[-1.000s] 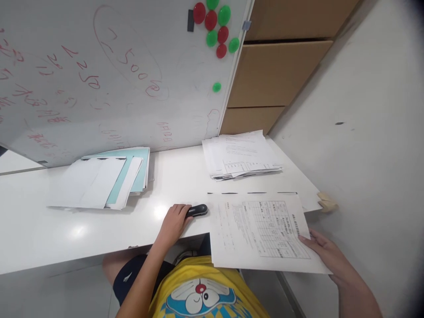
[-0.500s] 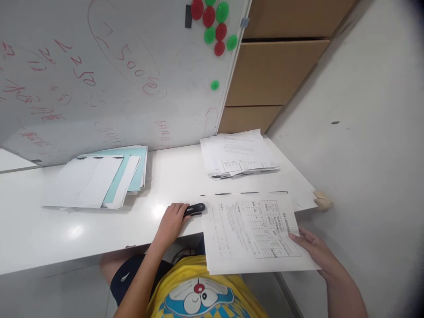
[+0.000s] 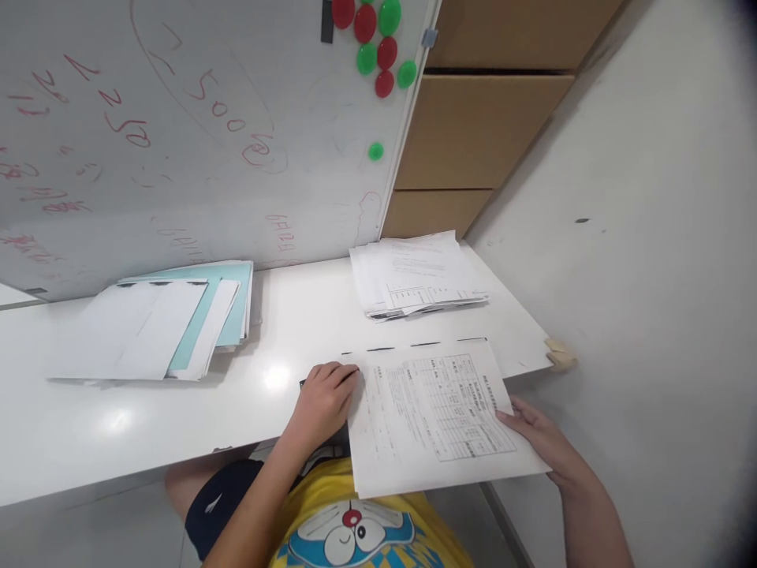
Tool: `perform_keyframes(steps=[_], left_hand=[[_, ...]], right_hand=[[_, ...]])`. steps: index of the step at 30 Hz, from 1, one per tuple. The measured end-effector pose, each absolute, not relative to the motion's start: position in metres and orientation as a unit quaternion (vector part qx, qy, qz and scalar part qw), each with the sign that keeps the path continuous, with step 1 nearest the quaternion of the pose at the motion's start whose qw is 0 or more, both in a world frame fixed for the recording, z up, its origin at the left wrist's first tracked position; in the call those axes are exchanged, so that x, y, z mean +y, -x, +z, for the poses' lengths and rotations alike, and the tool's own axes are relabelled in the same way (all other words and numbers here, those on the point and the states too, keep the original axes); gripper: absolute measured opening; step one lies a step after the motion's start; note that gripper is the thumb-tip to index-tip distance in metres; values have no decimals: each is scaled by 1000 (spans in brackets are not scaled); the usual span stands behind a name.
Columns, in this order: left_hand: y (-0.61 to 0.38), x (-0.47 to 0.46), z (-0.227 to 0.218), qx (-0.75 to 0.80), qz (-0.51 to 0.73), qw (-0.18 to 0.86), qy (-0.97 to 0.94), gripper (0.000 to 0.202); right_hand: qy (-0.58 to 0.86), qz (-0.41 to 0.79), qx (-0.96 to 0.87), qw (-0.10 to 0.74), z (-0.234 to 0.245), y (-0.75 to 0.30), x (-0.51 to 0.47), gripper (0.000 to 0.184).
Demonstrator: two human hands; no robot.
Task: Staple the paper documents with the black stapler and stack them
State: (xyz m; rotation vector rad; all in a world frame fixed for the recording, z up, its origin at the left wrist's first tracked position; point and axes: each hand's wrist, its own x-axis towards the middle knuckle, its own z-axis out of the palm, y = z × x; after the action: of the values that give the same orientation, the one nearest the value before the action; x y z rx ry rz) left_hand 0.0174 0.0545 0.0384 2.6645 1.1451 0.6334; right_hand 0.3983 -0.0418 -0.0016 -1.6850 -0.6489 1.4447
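Fingers (image 3: 514, 424) hold papers (image 3: 423, 430) over desk's edge (image 3: 139, 472), near whiteboard (image 3: 319, 189).

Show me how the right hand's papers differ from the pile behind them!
The held papers jut beyond the desk; the pile rests on it. The right hand grips the held papers; no hand touches the pile. The held papers look thinner than the pile. Both are white, printed.
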Motion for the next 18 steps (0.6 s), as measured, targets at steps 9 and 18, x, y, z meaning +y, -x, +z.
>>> perform_keyframes(steps=[9,18], left_hand=[[-31,54,13,386,307,72,-867,34],[-22,55,18,345,283,51,-894,41]], right_hand=[[673,571,-272,383,4,-397,-40,46],[669,570,-277,387,12,-390,-33,43]])
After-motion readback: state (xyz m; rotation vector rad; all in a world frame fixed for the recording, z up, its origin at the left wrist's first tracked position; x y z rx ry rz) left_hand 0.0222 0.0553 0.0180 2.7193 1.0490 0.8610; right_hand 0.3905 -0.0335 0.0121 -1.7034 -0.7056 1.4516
